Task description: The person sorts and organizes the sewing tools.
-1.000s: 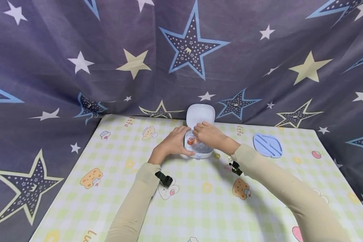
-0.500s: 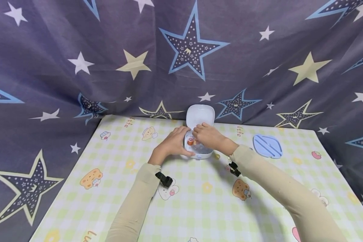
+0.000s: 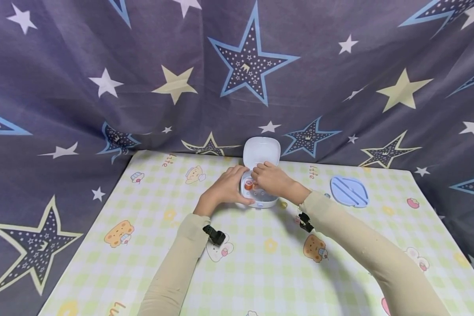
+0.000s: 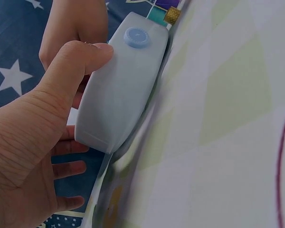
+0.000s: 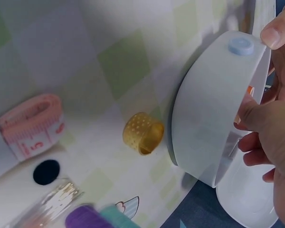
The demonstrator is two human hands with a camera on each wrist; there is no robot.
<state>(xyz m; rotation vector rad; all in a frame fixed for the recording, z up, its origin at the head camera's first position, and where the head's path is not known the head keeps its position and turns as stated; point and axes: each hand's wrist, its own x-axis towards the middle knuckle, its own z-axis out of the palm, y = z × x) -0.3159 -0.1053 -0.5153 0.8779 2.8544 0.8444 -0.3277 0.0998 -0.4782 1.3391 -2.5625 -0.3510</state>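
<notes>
A small white sewing box (image 3: 265,204) stands near the back of the table, its lid (image 3: 262,149) raised. My left hand (image 3: 226,186) grips its left side, thumb against the front wall beside a blue button (image 4: 137,37). The fingers of my right hand (image 3: 274,180) reach inside with curled fingers. An orange-red thread spool (image 3: 248,184) stands among small pegs by those fingertips. In the right wrist view a bit of orange shows around my right thumb (image 5: 249,111); the fingertips' hold is partly hidden by the box wall.
Right of the box lies a gold thimble ring (image 5: 142,133). Beyond it are a pink tape measure (image 5: 33,126), a clear tube of pins or needles (image 5: 47,204), and purple (image 5: 85,217) and teal (image 5: 116,216) spools. A light-blue tray (image 3: 349,192) lies farther right. Behind hangs a star-patterned curtain (image 3: 174,83).
My right wrist and forearm have shifted slightly left and toward me, while the fingers stay in the box. A small blue thing now shows beside the tray. The left hand has not moved.
</notes>
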